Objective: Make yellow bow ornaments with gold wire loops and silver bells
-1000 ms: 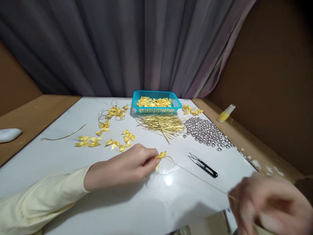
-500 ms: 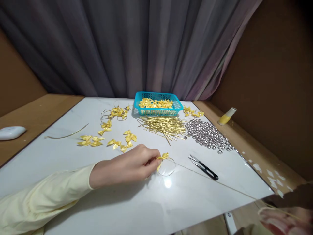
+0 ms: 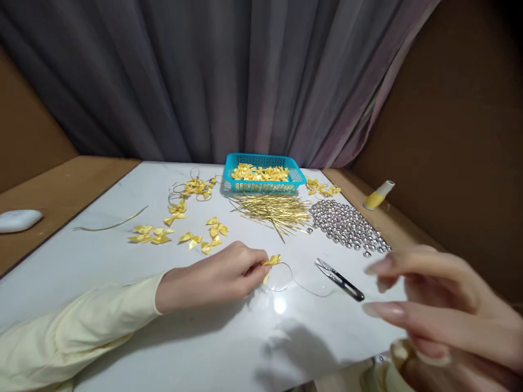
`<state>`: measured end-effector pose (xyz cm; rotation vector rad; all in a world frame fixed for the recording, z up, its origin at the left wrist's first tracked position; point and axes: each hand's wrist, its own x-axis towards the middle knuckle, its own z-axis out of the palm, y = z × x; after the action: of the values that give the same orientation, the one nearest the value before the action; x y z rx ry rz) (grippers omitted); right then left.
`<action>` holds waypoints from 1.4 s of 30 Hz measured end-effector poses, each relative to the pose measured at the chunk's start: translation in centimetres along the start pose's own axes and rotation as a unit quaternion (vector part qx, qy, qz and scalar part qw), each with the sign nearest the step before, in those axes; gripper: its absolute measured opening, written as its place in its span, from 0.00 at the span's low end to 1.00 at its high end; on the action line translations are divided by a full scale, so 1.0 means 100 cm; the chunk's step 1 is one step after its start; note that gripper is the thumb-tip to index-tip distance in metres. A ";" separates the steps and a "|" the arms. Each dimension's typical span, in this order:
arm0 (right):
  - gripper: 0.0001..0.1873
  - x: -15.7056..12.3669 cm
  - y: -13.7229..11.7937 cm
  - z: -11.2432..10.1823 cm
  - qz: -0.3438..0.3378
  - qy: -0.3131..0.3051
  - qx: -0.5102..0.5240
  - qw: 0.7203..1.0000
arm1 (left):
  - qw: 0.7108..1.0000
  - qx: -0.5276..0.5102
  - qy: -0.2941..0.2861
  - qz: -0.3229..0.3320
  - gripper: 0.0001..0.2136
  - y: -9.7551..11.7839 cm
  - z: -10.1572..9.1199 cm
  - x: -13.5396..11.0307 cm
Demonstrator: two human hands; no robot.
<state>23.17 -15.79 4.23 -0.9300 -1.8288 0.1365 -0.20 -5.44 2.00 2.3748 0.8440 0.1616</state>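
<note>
My left hand (image 3: pixel 220 275) is closed in a pinch on a yellow ribbon bow (image 3: pixel 273 260), just above the white table (image 3: pixel 229 343). From the bow hangs a thin cord loop (image 3: pixel 291 272), and a fine thread (image 3: pixel 310 291) trails slack from it toward the right. My right hand (image 3: pixel 453 310) hovers over the table's right front edge, thumb and fingers apart with nothing visible between them. Between the hands lie black-handled thread snips (image 3: pixel 347 287), tips pointing away. Several loose yellow bows (image 3: pixel 216 228) rest beyond my left hand.
At the back stands a blue basket (image 3: pixel 261 188) holding yellow bows. In front of it are gold twist ties (image 3: pixel 273 209), with silver beads (image 3: pixel 347 223) to the right. A yellow thread spool (image 3: pixel 376 197) stands on the right ledge; a white object (image 3: pixel 19 220) lies far left.
My right hand has come up and inward from the lower right corner. The thread, taut toward that hand before, now lies slack. My left hand has stayed on the bow.
</note>
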 end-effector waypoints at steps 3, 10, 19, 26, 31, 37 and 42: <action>0.12 0.002 -0.004 0.024 0.037 -0.033 0.121 0.991 | 1.000 0.002 0.010 0.005 0.13 -0.001 0.002 -0.001; 0.03 -0.013 -0.001 0.078 0.329 0.033 0.199 0.923 | 1.000 -0.011 0.029 -0.008 0.13 0.006 0.002 0.000; 0.03 -0.018 0.000 0.081 0.239 0.160 0.035 0.957 | 0.976 -0.194 0.000 -0.100 0.19 0.017 -0.007 0.003; 0.08 -0.021 -0.007 0.091 0.233 0.103 0.056 0.965 | 0.974 -0.192 0.000 -0.119 0.19 0.012 0.000 0.005; 0.08 -0.020 -0.003 0.100 0.261 0.096 0.073 0.958 | 0.980 -0.163 0.008 -0.114 0.18 0.013 0.001 0.005; 0.07 -0.023 0.004 0.102 0.259 0.099 0.057 0.959 | 0.958 -0.241 -0.014 -0.151 0.19 0.020 -0.005 0.004; 0.08 -0.023 0.005 0.102 0.256 0.110 0.057 0.959 | 0.941 -0.296 -0.034 -0.162 0.19 0.020 -0.007 0.006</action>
<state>15.37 -13.74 -2.41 -1.2654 -1.3317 0.4382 1.11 -5.99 3.70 1.6514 0.9766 0.1681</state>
